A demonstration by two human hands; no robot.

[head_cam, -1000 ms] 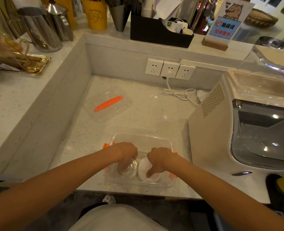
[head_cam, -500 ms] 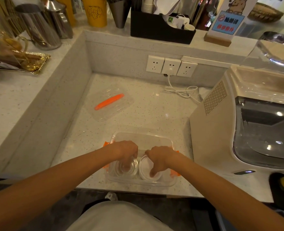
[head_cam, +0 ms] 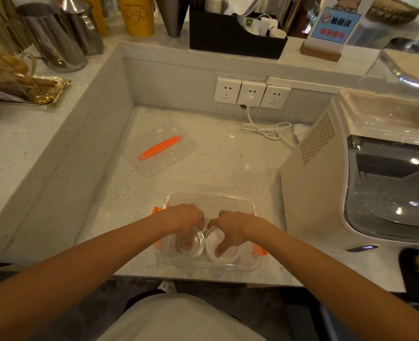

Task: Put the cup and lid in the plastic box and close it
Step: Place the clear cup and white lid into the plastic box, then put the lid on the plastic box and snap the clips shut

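Head view: the left hand [head_cam: 187,219] reaches fingers into the cup [head_cam: 186,244] inside the box [head_cam: 211,200]. The right hand [head_cam: 233,226] presses fingertips on the lid [head_cam: 224,254] beside it; neither grip is visibly clenched round anything.

Cup [head_cam: 185,244] left of lid [head_cam: 224,252] inside the box [head_cam: 211,200]; box cover [head_cam: 163,153] behind-left on the counter [head_cam: 228,163].

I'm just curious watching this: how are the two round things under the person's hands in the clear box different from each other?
The cup under the left hand is see-through, while the lid under the right hand is opaque white. The cup looks deeper with ringed walls; the lid looks flat and shallow. The cup sits on the left side of the plastic box, the lid on the right. Both are round, similar in width, and lie inside the box, side by side.
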